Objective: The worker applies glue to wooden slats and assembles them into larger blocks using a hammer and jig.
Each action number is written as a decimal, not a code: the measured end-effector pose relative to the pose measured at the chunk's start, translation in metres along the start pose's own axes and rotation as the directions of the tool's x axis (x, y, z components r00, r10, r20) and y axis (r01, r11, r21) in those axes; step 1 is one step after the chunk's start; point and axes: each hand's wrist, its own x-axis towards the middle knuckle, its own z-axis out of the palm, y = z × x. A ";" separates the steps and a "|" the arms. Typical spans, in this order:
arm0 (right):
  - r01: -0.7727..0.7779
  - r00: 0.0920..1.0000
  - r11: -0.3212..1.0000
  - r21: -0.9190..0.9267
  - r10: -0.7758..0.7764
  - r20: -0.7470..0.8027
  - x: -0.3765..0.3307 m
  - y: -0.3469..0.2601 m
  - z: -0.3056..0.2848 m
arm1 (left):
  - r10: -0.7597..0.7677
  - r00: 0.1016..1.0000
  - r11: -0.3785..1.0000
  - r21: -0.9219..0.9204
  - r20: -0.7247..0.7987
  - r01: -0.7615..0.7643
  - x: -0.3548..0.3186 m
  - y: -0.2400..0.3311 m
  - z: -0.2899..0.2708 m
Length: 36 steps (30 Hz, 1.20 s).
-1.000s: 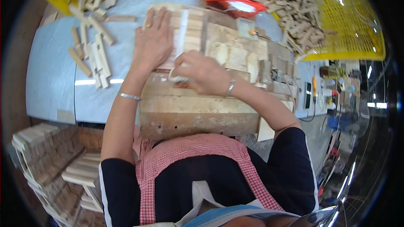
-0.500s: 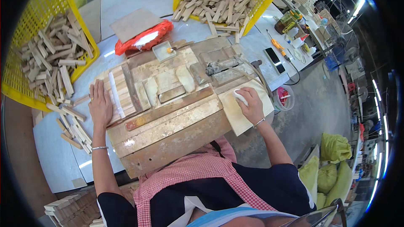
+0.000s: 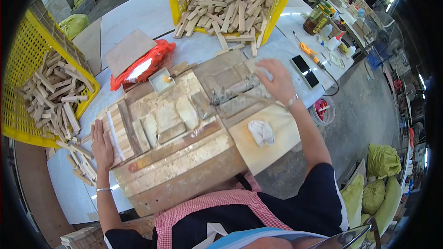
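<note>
My left hand (image 3: 101, 145) lies flat, fingers together and straight, at the left end of a row of pale wood strips (image 3: 121, 131) crossed by a white band. The strips sit against a dark wooden bar on a worn wooden work board (image 3: 184, 154). My right hand (image 3: 277, 80) is raised over the board's far right part, fingers extended and thumb apart, beside a grimy metal clamp (image 3: 237, 90). What lies under that palm is hidden. A crumpled white cloth (image 3: 261, 133) rests alone on a cream sheet (image 3: 244, 150) at the board's right.
Yellow crates (image 3: 87, 103) (image 3: 171, 0) of wood sticks stand left and behind. Loose sticks (image 3: 83, 161) lie left. Behind the board are a red plastic bag (image 3: 159, 55) and a small clear tray (image 3: 161, 81). A phone (image 3: 304, 70), orange-handled tool (image 3: 308, 50) and bottles (image 3: 333, 42) lie right.
My right hand has let go of the white cloth, leaving it on the sheet, and has moved up and away toward the clamp. My left hand stays on the strips. The whole view has shifted slightly.
</note>
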 end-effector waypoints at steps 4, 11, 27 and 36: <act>0.082 0.990 0.997 -0.009 -0.080 0.119 0.122 0.015 0.071 | -0.016 1.000 1.000 0.003 0.005 0.016 0.000 0.011 -0.009; 0.419 0.813 0.873 -0.248 -0.240 0.531 0.263 -0.010 0.267 | -0.055 0.997 0.996 -0.068 0.049 0.058 -0.004 0.018 -0.023; 0.468 0.718 0.854 -0.229 -0.216 0.662 0.157 0.024 0.201 | -0.112 0.994 0.992 0.050 -0.010 0.113 -0.017 0.012 -0.007; 0.294 0.798 0.832 0.471 -0.485 0.357 0.021 -0.215 0.119 | -0.145 0.950 0.943 -0.328 -0.275 0.049 -0.017 -0.025 0.009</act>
